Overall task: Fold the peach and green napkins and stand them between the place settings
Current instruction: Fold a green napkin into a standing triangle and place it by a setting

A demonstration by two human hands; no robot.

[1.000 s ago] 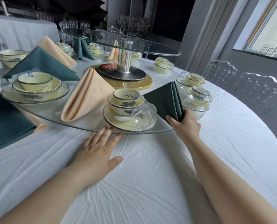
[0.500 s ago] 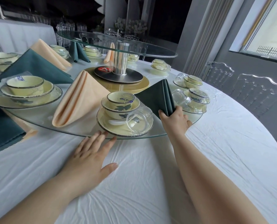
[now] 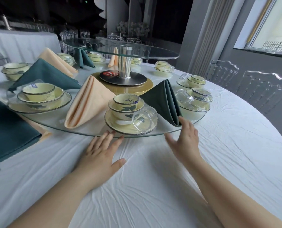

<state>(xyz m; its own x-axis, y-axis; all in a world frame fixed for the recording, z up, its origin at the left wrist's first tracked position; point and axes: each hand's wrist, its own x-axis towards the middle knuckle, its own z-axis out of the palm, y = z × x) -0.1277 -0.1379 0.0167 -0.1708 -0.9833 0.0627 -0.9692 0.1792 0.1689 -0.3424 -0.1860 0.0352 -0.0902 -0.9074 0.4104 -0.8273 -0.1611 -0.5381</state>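
The green napkin (image 3: 161,101) stood on the glass turntable (image 3: 91,133) between two place settings (image 3: 130,112), its ridge running away toward the hub (image 3: 124,63), its near corner just beyond the nearer, loosely spread right hand (image 3: 184,142), while the left hand (image 3: 102,155) lay flat and open on the tablecloth (image 3: 153,178).

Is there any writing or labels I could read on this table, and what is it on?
Blue print on the wrapped near bowl: too blurred to read.
Blue print on the wrapped left bowl: also blurred.
On the dark base disc, a red and white mark: no legible letters.
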